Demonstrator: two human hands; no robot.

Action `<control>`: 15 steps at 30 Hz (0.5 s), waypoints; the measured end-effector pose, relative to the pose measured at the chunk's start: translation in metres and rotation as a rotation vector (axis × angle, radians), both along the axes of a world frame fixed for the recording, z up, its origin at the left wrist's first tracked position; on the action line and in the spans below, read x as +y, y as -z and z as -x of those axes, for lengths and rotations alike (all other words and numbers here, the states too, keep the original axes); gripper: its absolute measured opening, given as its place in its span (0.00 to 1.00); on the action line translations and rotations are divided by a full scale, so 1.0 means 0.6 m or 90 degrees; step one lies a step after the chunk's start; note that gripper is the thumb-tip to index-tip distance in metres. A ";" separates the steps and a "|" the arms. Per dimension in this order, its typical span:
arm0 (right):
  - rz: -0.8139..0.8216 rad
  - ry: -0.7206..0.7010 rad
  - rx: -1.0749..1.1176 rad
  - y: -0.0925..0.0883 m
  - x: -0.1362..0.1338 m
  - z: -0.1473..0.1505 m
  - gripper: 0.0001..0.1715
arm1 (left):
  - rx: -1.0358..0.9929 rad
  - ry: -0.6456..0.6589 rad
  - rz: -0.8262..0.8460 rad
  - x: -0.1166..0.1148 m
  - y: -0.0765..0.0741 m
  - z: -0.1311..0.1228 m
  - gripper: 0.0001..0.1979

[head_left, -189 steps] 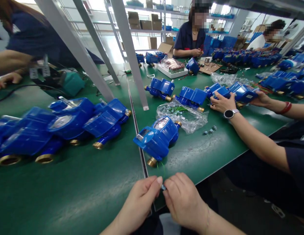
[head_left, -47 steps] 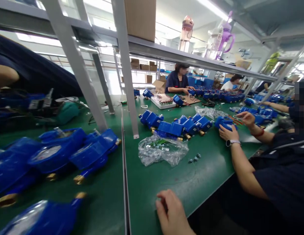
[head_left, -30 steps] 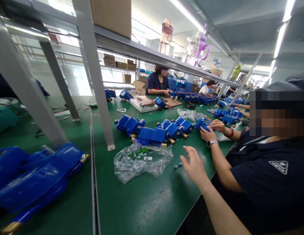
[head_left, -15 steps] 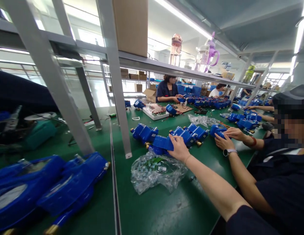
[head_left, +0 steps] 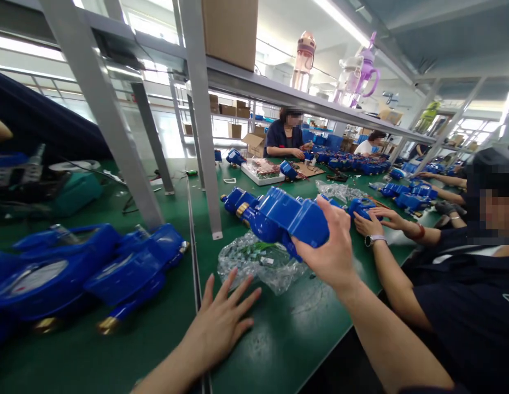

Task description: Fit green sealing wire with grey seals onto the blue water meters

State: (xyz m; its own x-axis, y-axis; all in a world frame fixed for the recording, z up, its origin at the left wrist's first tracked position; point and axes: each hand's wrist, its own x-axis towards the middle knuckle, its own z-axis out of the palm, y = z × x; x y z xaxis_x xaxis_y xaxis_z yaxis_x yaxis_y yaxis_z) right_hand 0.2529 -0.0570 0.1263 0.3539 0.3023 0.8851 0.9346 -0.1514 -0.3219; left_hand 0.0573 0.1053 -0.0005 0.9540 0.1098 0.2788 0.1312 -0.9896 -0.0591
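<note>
My right hand (head_left: 330,249) grips a blue water meter (head_left: 289,219) with a brass end and holds it in the air above the green table (head_left: 279,339). Just below it lies a clear plastic bag of small parts (head_left: 258,265). My left hand (head_left: 221,323) is open, fingers spread, flat on the table right in front of that bag. More blue meters (head_left: 238,200) lie behind the lifted one.
A heap of blue meters (head_left: 74,273) lies at the left, beyond a seam in the table. Grey shelf posts (head_left: 203,131) stand on the table. A co-worker's hands (head_left: 371,221) work on a meter at the right. Other people sit further back.
My right hand has lifted a blue meter out of the row and drawn it toward me. My left hand has come into view and lies flat on the table.
</note>
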 end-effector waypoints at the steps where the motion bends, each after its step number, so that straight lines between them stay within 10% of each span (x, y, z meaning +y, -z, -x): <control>1: -0.002 -0.017 0.017 0.010 -0.026 0.024 0.44 | 0.013 -0.026 0.005 0.018 0.004 -0.032 0.24; 8: 0.045 -0.076 0.031 0.170 -0.088 0.151 0.44 | 0.026 0.032 0.028 0.139 -0.021 -0.182 0.21; 15: 0.004 0.050 0.010 0.245 -0.022 0.173 0.40 | -0.092 -0.075 0.177 0.112 -0.090 -0.062 0.22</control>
